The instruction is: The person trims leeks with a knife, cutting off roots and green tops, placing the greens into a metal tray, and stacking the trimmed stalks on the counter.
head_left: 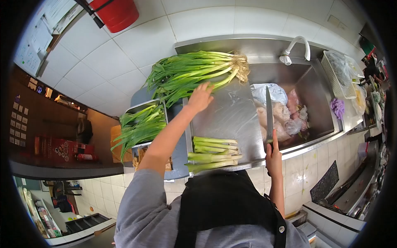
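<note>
My left hand [201, 97] reaches over a steel table [227, 111], its surface shiny and streaked with pale marks. Just beyond my fingertips lies a big bunch of long green stalks [198, 70], roots pointing to the right of that hand. Nearer my body than it, short trimmed stalks [215, 149] lie side by side. Beyond my right hand [273, 156], past the sink [289, 72] to its right, rest a pale basket [332, 69] and a crumpled purple cloth [337, 108].

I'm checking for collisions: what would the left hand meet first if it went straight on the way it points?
The left hand would most likely meet the large, rooted bunch of long, green, leek-like stalks; its fingers are at the bunch's near edge, though actual contact is unclear.
</note>
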### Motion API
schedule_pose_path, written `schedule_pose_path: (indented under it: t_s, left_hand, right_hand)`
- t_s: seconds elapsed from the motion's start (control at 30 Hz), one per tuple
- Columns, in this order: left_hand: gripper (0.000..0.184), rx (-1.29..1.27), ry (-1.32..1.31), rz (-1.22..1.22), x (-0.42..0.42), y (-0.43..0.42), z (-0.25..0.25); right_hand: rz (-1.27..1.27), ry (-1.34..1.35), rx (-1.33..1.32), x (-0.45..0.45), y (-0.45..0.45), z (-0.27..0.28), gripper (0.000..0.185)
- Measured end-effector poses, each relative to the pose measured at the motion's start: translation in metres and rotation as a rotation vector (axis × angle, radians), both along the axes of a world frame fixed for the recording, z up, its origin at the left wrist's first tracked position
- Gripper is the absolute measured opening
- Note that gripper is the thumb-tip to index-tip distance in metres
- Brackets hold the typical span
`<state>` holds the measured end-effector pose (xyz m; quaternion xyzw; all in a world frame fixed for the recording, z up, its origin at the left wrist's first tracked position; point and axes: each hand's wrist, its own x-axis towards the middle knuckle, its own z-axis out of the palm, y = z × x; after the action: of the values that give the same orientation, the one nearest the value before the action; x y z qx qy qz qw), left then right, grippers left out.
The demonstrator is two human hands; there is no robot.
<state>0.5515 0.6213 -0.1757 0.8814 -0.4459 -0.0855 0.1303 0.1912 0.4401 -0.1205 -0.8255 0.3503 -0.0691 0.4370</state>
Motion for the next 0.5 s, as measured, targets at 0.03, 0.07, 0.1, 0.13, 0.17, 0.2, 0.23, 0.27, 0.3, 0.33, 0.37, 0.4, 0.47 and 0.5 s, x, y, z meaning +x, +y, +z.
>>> schedule_pose_path:
  t_s: [0.03,0.07,0.1,0.13,0.17,0.2,0.23,0.27,0.3,0.33,0.37,0.4,0.47,0.5]
  left_hand:
    - [0.07,0.026,-0.209,0.027,0.02,-0.011,-0.013]
    - [0.081,0.05,-0.419,0.056,0.029,-0.018,-0.012]
    - [0.081,0.046,-0.424,0.048,0.036,-0.024,-0.012]
    - [0.092,0.13,-0.386,0.075,0.043,-0.03,-0.011]
    - [0.103,0.215,-0.348,0.103,0.049,-0.035,-0.01]
    - [0.12,0.226,-0.364,0.12,0.051,-0.036,-0.011]
    - [0.12,0.221,-0.368,0.114,0.057,-0.039,-0.011]
    - [0.124,0.262,-0.319,0.163,0.059,-0.043,-0.007]
    - [0.129,0.304,-0.269,0.214,0.06,-0.044,-0.004]
    - [0.123,0.29,-0.315,0.179,0.063,-0.045,-0.008]
    - [0.123,0.289,-0.315,0.174,0.064,-0.046,-0.011]
    - [0.115,0.3,-0.285,0.138,0.065,-0.046,-0.013]
    - [0.091,0.275,-0.252,0.061,0.065,-0.042,-0.017]
    - [0.091,0.272,-0.257,0.06,0.063,-0.04,-0.018]
  right_hand:
    - [-0.001,-0.026,-0.034,-0.004,-0.001,-0.004,0.065]
    - [-0.001,-0.053,-0.069,-0.008,-0.002,-0.007,0.064]
    - [-0.009,-0.056,-0.072,-0.011,-0.002,-0.008,0.064]
    - [-0.032,-0.043,-0.072,-0.014,-0.002,-0.008,0.065]
    - [-0.055,-0.03,-0.073,-0.018,-0.001,-0.009,0.065]
    - [-0.051,-0.08,-0.118,-0.022,-0.002,-0.015,0.065]
    - [-0.059,-0.083,-0.122,-0.024,-0.004,-0.015,0.065]
    - [-0.07,-0.04,-0.089,-0.026,-0.005,-0.014,0.065]
    - [-0.081,0.005,-0.053,-0.027,-0.005,-0.014,0.065]
    - [-0.087,0.005,-0.054,-0.029,-0.006,-0.013,0.065]
    - [-0.092,0.044,-0.058,-0.03,-0.005,-0.013,0.065]
    - [-0.095,0.081,-0.063,-0.031,-0.005,-0.012,0.065]
    - [-0.101,0.084,-0.034,-0.031,-0.004,-0.009,0.065]
    - [-0.105,0.086,-0.005,-0.03,-0.003,-0.006,0.065]
